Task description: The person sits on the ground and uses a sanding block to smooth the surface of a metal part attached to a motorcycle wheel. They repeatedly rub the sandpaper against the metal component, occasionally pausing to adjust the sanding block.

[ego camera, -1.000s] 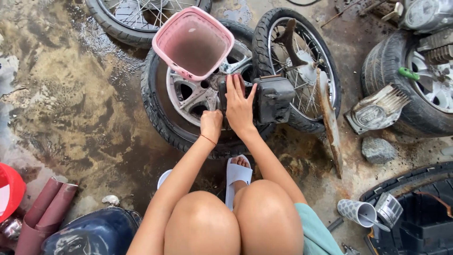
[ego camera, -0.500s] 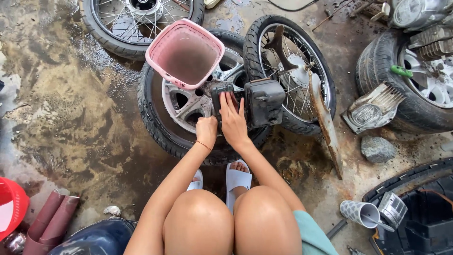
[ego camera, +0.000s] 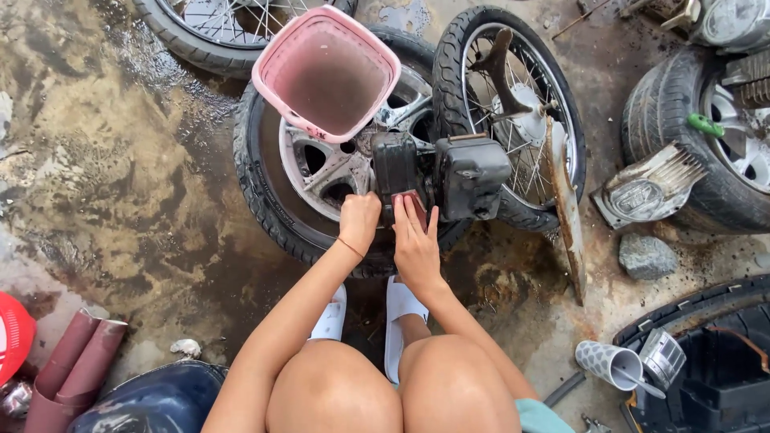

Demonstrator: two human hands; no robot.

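Both my hands work on the black engine part [ego camera: 449, 172]: left hand [ego camera: 358, 220] closed against it, right hand [ego camera: 415, 244] open, pressing sandpaper [ego camera: 415, 204] (much grime remains).

Place: an outdoor or open-fronted motorbike repair yard, probably.
Floor: wet, stained concrete floor [ego camera: 112, 176].
Parts: spoked wheel [ego camera: 513, 104], alloy wheel [ego camera: 321, 168], black engine part [ego camera: 469, 172], a headlight [ego camera: 734, 20], all lying loose on the ground.
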